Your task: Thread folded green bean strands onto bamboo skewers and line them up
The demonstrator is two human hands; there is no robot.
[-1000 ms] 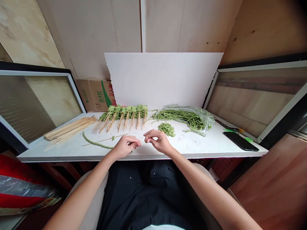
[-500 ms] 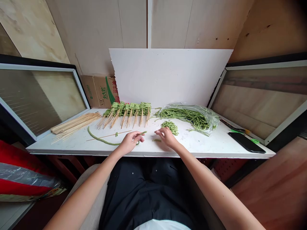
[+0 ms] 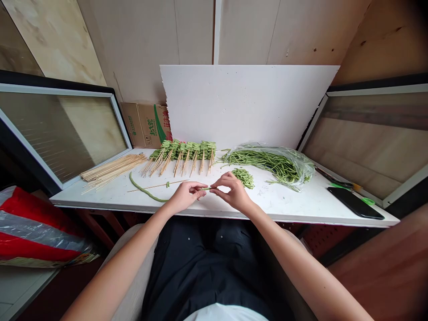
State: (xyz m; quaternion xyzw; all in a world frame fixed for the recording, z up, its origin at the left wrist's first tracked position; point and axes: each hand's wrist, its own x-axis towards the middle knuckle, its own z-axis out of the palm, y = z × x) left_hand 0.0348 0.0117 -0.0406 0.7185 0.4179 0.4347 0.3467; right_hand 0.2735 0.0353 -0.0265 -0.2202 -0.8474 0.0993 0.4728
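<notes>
The left hand (image 3: pixel 183 196) and right hand (image 3: pixel 234 192) meet in front of the skewer row (image 3: pixel 187 152), at the near edge of the table (image 3: pixel 301 206). Both are closed in a pinch on one end of a long bean (image 3: pixel 144 192), thumb and fingertips together, with a short green stretch showing between them. The bean's long axis runs leftward from the left hand. It curves across the table and bends back towards the left end of the row. The left hand holds the body side, so it is the nearer to the bean's length; the right hand has only the tip. The bean is thin, dull green, limp and uncut.

A single stick (image 3: pixel 157 186) with one green piece on it lies just in front of the row. Right of the row are a pile of cut pieces (image 3: pixel 244 177) and a bag (image 3: pixel 284 162) of beans. Bare sticks (image 3: pixel 113 168) lie to its left.
</notes>
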